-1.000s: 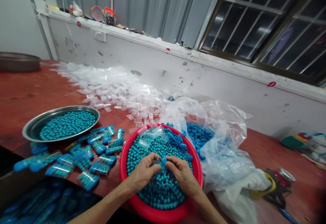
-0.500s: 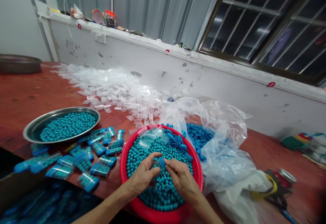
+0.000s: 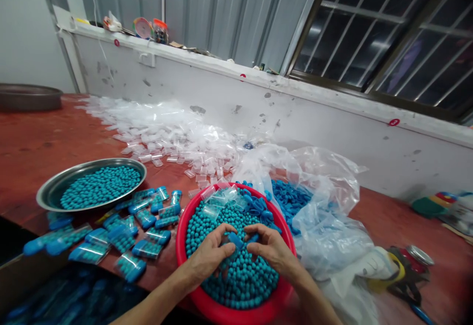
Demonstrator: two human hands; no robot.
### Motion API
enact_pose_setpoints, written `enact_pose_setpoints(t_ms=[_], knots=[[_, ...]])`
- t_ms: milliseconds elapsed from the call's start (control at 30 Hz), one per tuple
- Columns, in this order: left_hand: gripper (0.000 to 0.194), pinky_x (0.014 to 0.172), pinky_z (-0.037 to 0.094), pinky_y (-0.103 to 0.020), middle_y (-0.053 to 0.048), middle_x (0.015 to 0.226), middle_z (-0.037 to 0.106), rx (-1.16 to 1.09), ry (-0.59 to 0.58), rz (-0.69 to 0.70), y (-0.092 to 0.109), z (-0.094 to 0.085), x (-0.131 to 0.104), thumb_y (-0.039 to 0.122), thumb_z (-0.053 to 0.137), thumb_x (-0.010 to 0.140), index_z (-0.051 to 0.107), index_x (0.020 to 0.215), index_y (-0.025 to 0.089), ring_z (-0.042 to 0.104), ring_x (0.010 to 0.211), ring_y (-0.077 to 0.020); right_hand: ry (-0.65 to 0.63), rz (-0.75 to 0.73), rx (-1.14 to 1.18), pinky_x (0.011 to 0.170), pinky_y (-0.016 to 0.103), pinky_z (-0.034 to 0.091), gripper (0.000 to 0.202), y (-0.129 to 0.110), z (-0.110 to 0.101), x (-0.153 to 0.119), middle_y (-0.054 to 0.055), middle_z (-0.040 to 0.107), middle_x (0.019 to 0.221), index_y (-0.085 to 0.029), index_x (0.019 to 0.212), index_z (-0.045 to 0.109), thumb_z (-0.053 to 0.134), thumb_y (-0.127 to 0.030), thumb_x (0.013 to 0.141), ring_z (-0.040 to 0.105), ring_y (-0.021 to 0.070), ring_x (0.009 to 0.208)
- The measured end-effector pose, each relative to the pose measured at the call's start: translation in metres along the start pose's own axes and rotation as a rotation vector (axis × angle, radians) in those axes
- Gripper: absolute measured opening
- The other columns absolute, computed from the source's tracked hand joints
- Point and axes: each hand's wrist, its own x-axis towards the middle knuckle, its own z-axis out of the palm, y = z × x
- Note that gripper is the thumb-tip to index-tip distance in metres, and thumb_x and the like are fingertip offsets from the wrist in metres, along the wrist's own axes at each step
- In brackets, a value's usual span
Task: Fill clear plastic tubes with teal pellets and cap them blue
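Over the red basin [image 3: 182, 246] of turquoise beads [image 3: 246, 285], my left hand [image 3: 211, 253] is closed around a small clear plastic case, largely hidden by the fingers, with a blue end piece [image 3: 235, 239] showing. My right hand [image 3: 271, 248] is just to its right, thumb and forefinger pinching a small blue cap [image 3: 254, 238]. The two hands are a little apart. Clear empty cases [image 3: 221, 198] and loose blue caps [image 3: 256, 205] lie on the beads at the basin's far side.
Filled blue-ended cases [image 3: 127, 266] lie left of the basin, near a metal bowl [image 3: 42, 198] of beads. A heap of clear cases [image 3: 177, 127] spreads along the wall. At right, a plastic bag [image 3: 325, 231] surrounds more blue caps [image 3: 288, 199]. A dark box [image 3: 55, 290] sits lower left.
My right hand has drawn slightly away to the right from the case, and a blue cap now shows between its fingers. My left hand keeps its hold, nearly still.
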Motion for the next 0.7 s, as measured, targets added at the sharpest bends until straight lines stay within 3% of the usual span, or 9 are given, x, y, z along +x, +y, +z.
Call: enact_pose_setpoints(t_ms=[67, 167, 333, 433, 500, 567, 700], knots=[[0.025, 0.028, 0.029, -0.012, 0.009, 0.060, 0.046, 0.036, -0.002, -0.009, 0.000, 0.001, 0.000, 0.031, 0.046, 0.075, 0.038, 0.097, 0.021, 0.042, 0.032, -0.0029, 0.046, 0.052, 0.093, 0.045, 0.023, 0.045, 0.034, 0.001, -0.001, 0.004, -0.001, 0.055, 0.077, -0.017, 0.090, 0.056, 0.067, -0.025, 0.059, 0.050, 0.0089, 0.050], [0.028, 0.029, 0.030, -0.014, 0.008, 0.061, 0.047, 0.063, 0.051, -0.014, 0.002, 0.007, 0.000, 0.029, 0.043, 0.076, 0.036, 0.102, 0.020, 0.040, 0.032, -0.0029, 0.084, 0.064, 0.137, 0.049, 0.025, 0.047, 0.050, 0.001, 0.006, 0.006, 0.000, 0.056, 0.078, -0.018, 0.106, 0.051, 0.066, -0.028, 0.060, 0.054, 0.0127, 0.059], [0.040, 0.034, 0.032, -0.017, 0.007, 0.061, 0.046, 0.062, 0.168, 0.053, 0.003, 0.015, 0.000, 0.030, 0.042, 0.077, 0.035, 0.114, 0.019, 0.036, 0.035, -0.0043, -0.038, -0.024, -0.171, 0.076, 0.034, 0.047, 0.054, -0.008, 0.022, -0.006, 0.005, 0.057, 0.101, -0.020, 0.126, 0.039, 0.052, -0.032, 0.076, 0.056, 0.0200, 0.088], [0.041, 0.056, 0.043, -0.022, 0.003, 0.071, 0.054, 0.066, 0.232, 0.135, 0.007, 0.016, -0.002, 0.026, 0.045, 0.075, 0.040, 0.114, 0.018, 0.050, 0.055, -0.0094, -0.064, -0.042, -0.432, 0.092, 0.041, 0.037, 0.083, -0.012, 0.033, -0.014, 0.011, 0.042, 0.126, -0.019, 0.134, 0.023, 0.065, -0.033, 0.064, 0.044, 0.0270, 0.112], [0.038, 0.074, 0.042, -0.024, 0.000, 0.081, 0.057, 0.060, 0.242, 0.179, 0.010, 0.015, -0.003, 0.023, 0.049, 0.072, 0.046, 0.109, 0.016, 0.053, 0.075, -0.0132, -0.022, -0.072, -0.563, 0.094, 0.042, 0.035, 0.098, -0.009, 0.041, -0.017, 0.015, 0.037, 0.129, -0.015, 0.136, 0.016, 0.071, -0.033, 0.056, 0.040, 0.0296, 0.115], [0.034, 0.077, 0.040, -0.025, 0.000, 0.079, 0.057, 0.042, 0.233, 0.166, 0.012, 0.015, -0.004, 0.023, 0.049, 0.071, 0.049, 0.105, 0.016, 0.052, 0.080, -0.0146, 0.054, -0.133, -0.640, 0.089, 0.041, 0.040, 0.092, -0.005, 0.050, -0.017, 0.017, 0.042, 0.124, -0.012, 0.134, 0.019, 0.067, -0.030, 0.058, 0.046, 0.0290, 0.110], [0.026, 0.066, 0.040, -0.023, 0.004, 0.067, 0.052, 0.042, 0.257, 0.119, 0.010, 0.015, -0.002, 0.024, 0.048, 0.071, 0.052, 0.096, 0.016, 0.049, 0.067, -0.0120, 0.241, -0.244, -0.731, 0.077, 0.040, 0.047, 0.072, 0.003, 0.066, -0.014, 0.018, 0.052, 0.107, -0.007, 0.124, 0.032, 0.060, -0.025, 0.060, 0.056, 0.0283, 0.092]])
